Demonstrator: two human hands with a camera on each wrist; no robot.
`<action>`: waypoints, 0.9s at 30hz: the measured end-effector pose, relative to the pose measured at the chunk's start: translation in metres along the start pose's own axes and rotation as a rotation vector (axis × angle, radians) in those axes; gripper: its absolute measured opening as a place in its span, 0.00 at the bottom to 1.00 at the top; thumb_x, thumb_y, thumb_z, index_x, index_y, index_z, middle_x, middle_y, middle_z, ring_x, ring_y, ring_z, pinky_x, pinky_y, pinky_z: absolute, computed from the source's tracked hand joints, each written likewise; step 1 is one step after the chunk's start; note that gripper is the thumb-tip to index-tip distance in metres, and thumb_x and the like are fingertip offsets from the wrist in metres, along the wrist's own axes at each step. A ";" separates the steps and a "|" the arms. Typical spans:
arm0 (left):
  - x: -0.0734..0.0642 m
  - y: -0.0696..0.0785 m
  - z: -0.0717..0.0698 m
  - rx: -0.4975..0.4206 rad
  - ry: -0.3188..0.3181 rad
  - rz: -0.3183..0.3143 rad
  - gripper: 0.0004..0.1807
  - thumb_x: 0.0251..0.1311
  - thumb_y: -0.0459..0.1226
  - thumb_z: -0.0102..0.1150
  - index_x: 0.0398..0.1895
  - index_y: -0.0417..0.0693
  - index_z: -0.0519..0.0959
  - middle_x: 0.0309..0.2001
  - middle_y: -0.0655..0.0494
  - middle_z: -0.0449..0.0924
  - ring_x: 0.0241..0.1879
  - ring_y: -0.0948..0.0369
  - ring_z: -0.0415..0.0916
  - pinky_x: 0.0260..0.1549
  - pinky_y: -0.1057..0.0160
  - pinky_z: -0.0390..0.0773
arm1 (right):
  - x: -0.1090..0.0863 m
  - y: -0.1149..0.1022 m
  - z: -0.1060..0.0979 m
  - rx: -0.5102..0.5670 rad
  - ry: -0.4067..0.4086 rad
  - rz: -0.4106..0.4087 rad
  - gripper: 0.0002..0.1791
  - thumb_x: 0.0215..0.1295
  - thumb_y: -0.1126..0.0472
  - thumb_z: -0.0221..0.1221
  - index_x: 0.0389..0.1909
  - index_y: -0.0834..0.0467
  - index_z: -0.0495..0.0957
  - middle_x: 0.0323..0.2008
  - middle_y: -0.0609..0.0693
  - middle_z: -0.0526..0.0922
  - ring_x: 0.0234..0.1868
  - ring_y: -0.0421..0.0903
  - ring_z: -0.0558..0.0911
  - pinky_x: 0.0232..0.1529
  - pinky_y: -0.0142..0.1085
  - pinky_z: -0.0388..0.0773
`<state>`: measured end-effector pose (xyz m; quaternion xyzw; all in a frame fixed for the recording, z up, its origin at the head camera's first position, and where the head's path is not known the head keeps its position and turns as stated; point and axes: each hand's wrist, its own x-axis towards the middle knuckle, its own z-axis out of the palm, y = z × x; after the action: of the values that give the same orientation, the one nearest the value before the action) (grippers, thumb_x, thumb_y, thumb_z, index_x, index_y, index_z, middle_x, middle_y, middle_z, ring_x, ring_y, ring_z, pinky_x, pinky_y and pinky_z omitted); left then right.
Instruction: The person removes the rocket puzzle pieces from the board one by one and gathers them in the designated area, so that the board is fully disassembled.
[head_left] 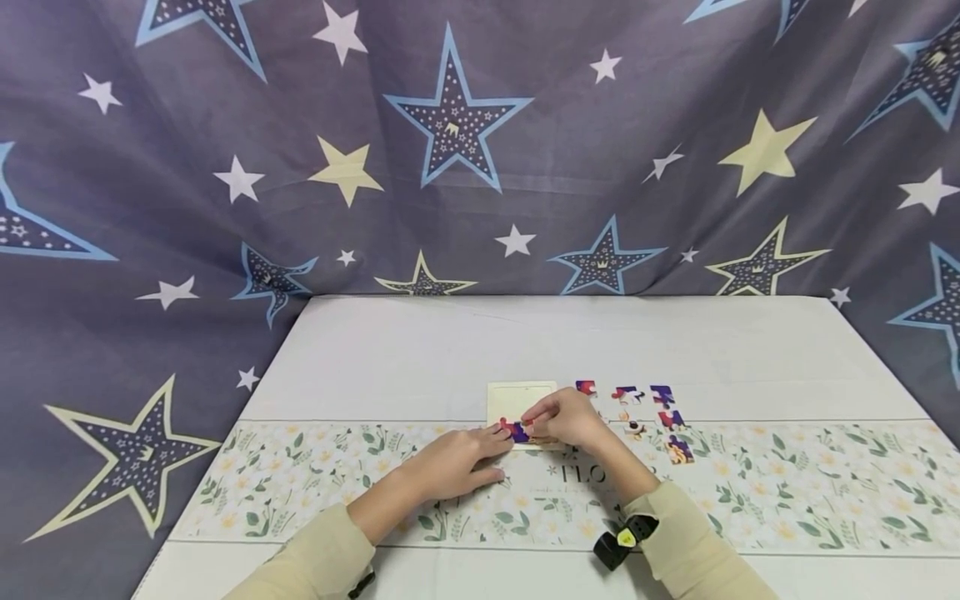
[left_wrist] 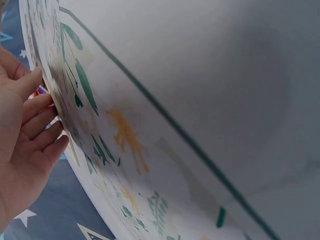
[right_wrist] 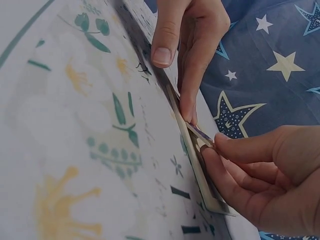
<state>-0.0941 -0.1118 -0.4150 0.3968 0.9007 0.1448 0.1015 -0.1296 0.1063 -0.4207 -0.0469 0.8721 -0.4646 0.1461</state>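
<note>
A cream puzzle tray point(head_left: 519, 393) lies flat on the table, with red and purple jigsaw pieces point(head_left: 517, 431) along its near side. At the tray's lower left, my left hand point(head_left: 459, 463) rests with extended fingers, its fingertips touching the pieces there. My right hand point(head_left: 570, 419) is over the tray's near right part. In the right wrist view, its thumb and index finger pinch a thin puzzle piece point(right_wrist: 201, 135), tilted above the tray rim point(right_wrist: 200, 182). The fingertips of the left hand point(right_wrist: 197, 50) come right up to that piece's far end.
Right of the tray lie several loose puzzle pieces, among them a corner piece point(head_left: 586, 387), a purple piece point(head_left: 662, 394) and an orange-patterned piece point(head_left: 679, 450). A floral runner point(head_left: 795, 483) crosses the white table point(head_left: 420, 350). A star-printed curtain point(head_left: 555, 150) hangs behind.
</note>
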 end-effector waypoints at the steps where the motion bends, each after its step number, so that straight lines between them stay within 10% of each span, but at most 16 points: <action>1: 0.000 0.000 0.000 0.000 0.000 0.002 0.25 0.67 0.46 0.54 0.65 0.47 0.72 0.67 0.51 0.70 0.69 0.55 0.65 0.67 0.55 0.70 | 0.000 0.000 0.000 0.002 0.002 0.006 0.06 0.53 0.69 0.67 0.32 0.59 0.88 0.25 0.51 0.87 0.23 0.39 0.82 0.23 0.29 0.78; 27: -0.001 0.001 0.000 -0.029 0.013 -0.014 0.26 0.67 0.46 0.54 0.65 0.47 0.72 0.67 0.53 0.70 0.70 0.55 0.65 0.67 0.53 0.69 | -0.041 0.035 -0.057 -0.002 0.046 0.075 0.06 0.58 0.67 0.65 0.35 0.64 0.86 0.28 0.54 0.88 0.25 0.43 0.86 0.29 0.35 0.85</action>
<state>-0.0925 -0.1121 -0.4140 0.3878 0.9020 0.1598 0.1025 -0.1059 0.1808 -0.4110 -0.0033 0.8769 -0.4589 0.1432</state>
